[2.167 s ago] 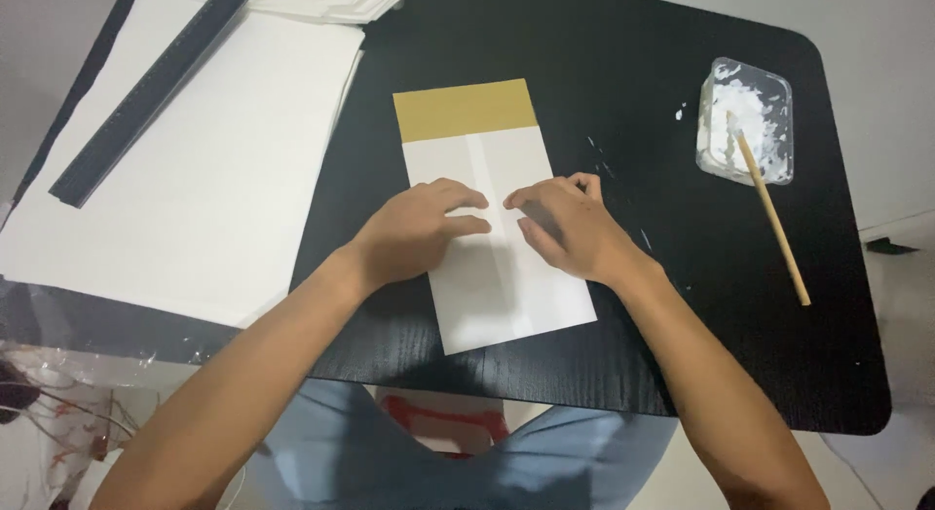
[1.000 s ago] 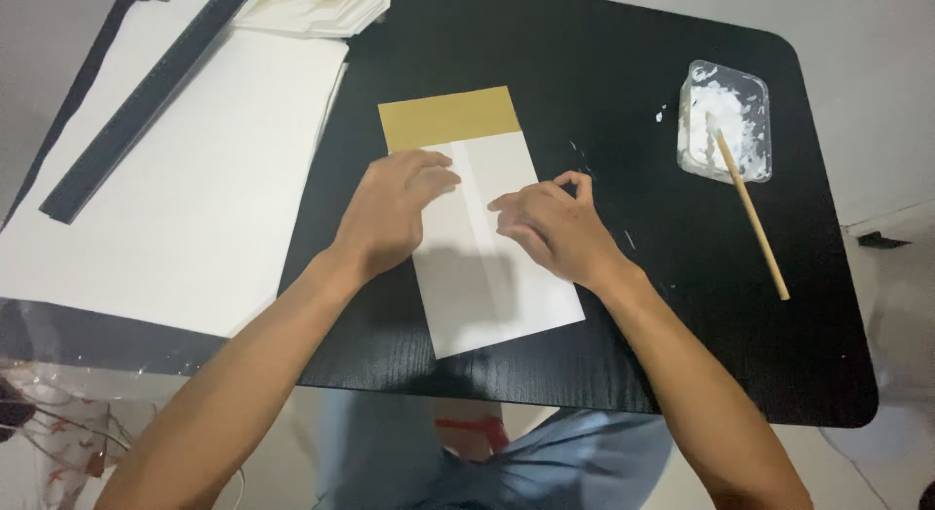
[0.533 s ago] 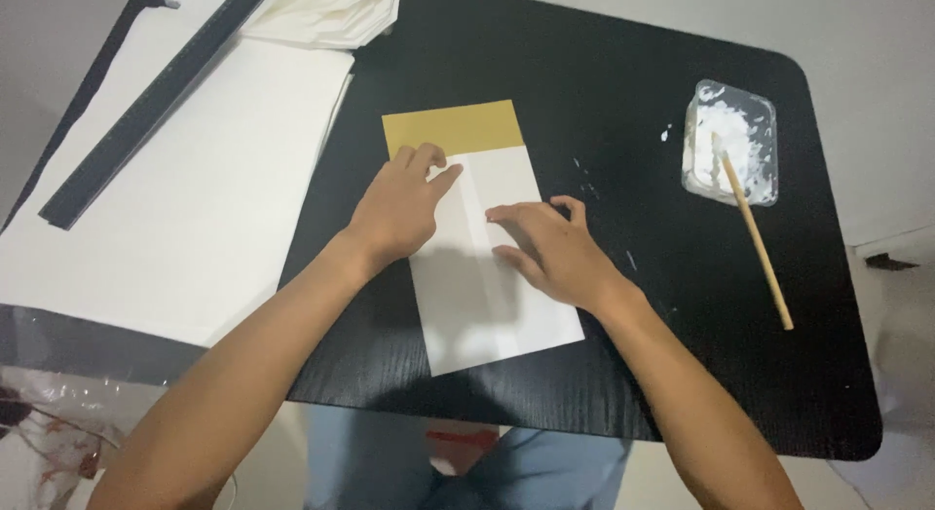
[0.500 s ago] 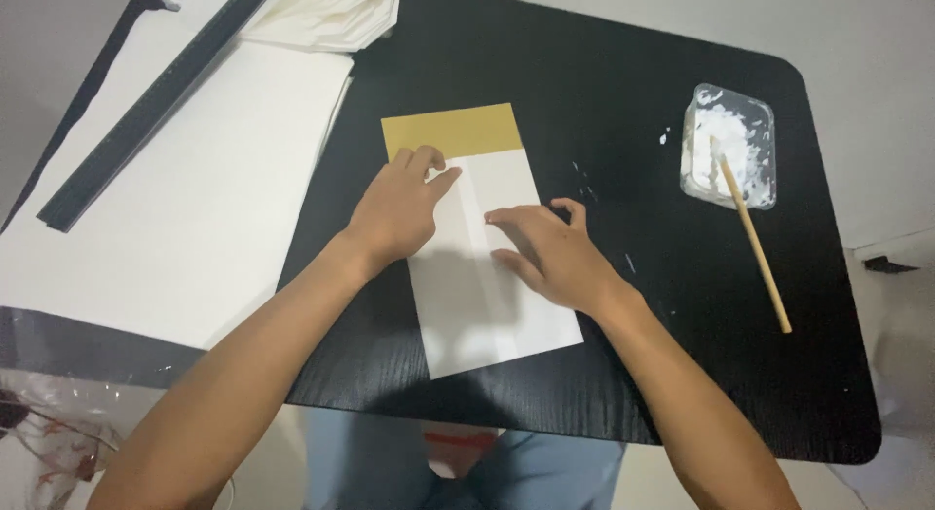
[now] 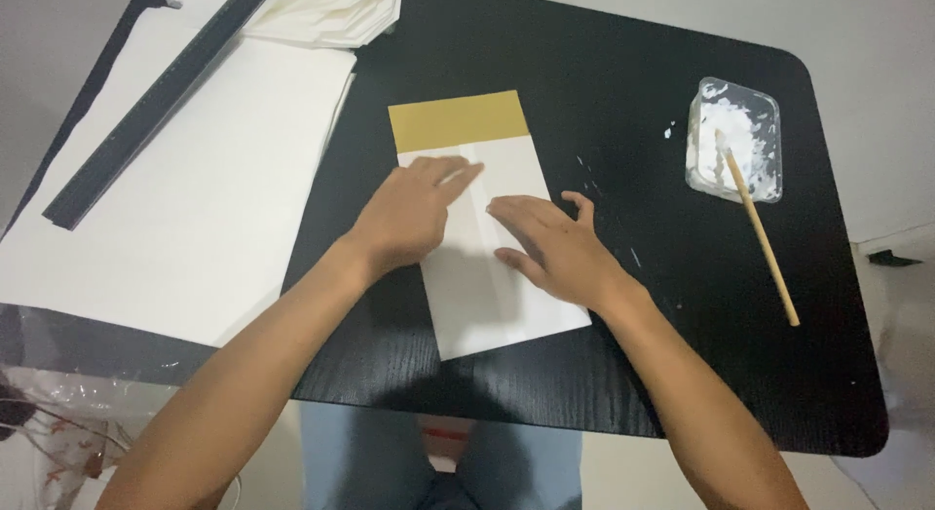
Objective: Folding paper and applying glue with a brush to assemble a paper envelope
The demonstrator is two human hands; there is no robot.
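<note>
While both palms lie flat on it, the folded white paper rests in the middle of the black desk, its long side running from about 11 o'clock to 5 o'clock. A mustard-yellow band shows at the sheet's 12 o'clock end, bare of any white flap. The left hand is spread open, fingers pointing toward 1 o'clock, pressing down on the upper left part of the white paper just below the yellow band; it grasps nothing. The right hand is likewise open and flat, fingers pointing toward 10 o'clock, resting on the right half of the paper beside a lengthwise seam that runs down its middle; it too holds nothing. The two hands sit close together, fingertips near each other but apart.

At 9 o'clock from the paper, a large white sheet covers the left part of the desk, and a long dark ruler lies slantwise across its top. Crumpled white paper sits at 11 o'clock, at the far edge. At 2 o'clock, well apart from the hands, a clear plastic tray holds white paste, with a wooden stick leaning out of it toward 5 o'clock. Small white specks dot the desk between paper and tray.
</note>
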